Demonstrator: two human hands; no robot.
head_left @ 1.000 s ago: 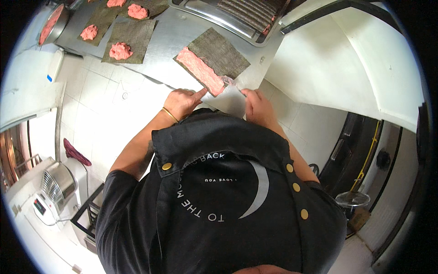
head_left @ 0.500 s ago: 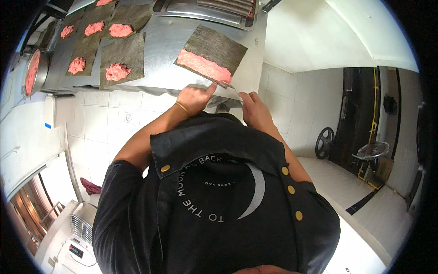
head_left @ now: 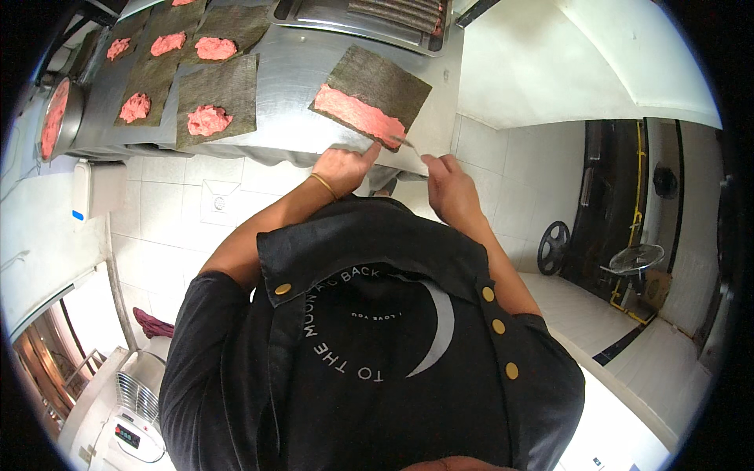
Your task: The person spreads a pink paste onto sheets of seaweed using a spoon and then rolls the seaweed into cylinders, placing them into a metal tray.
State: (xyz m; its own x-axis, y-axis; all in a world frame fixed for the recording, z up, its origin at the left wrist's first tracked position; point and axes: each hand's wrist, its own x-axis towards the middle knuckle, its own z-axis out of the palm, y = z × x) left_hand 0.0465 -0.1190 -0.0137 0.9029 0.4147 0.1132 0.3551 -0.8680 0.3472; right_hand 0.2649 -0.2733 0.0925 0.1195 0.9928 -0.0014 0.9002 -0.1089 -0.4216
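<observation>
At near counter (head_left: 287, 78), your right hand (head_left: 454, 187) grips a spreader (head_left: 410, 146); left hand (head_left: 344, 170), hold unclear. Paste strip (head_left: 357, 111) on nori (head_left: 379, 74) spread; left mounds (head_left: 210, 121) not.

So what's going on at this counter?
A person's right hand holds a thin utensil, its tip at the right end of a pink paste strip on a dark sheet. The left hand is at the sheet's near edge. More sheets with pink mounds lie to the left; a metal tray beyond holds dark rolls.
</observation>
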